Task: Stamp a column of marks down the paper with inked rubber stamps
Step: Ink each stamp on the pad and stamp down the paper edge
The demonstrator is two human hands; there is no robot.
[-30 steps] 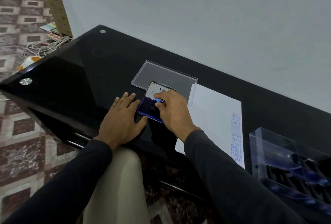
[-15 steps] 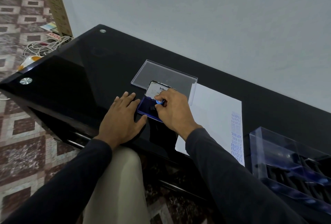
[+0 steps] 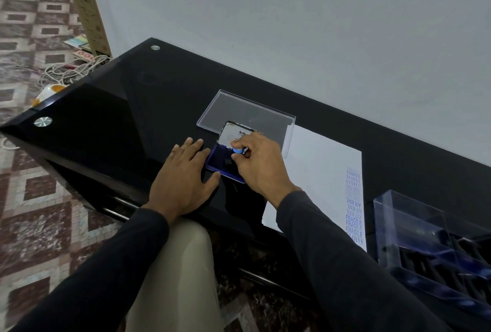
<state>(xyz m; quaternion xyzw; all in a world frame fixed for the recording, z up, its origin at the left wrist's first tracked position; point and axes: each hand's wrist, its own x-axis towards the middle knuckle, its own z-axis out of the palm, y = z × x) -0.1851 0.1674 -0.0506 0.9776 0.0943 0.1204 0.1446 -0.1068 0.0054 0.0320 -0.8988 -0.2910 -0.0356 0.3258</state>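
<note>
Nearest the camera, two dark sleeves reach forward over a knee in pale trousers (image 3: 170,265) to a glossy black table (image 3: 106,108). At the near right edge of the table stands a clear plastic box (image 3: 430,246) with dark stamps racked inside.

The left hand (image 3: 183,180) lies flat on the table, fingers straight and spread, its fingertips and thumb just beside the left edge of the ink pad (image 3: 216,161). It grasps nothing. The right hand (image 3: 261,164) pinches a stamp (image 3: 237,151) with a blue knob between thumb and fingers, and the stamp's dark base sits down on the blue ink surface. The pad's lid (image 3: 235,133) stands open behind it, a white label showing on its inside.

To the right of the pad lies the sheet of paper (image 3: 318,172), partly under the right wrist. A column of blue marks (image 3: 354,207) runs down its right edge, reading SAMPLE, AIR MAIL and FRAGILE.

Beyond the pad, a clear plastic lid (image 3: 247,110) rests on the table, its right corner touching the paper's far edge. Farther left, on the patterned floor, white cables (image 3: 69,71) lie in a tangle.
</note>
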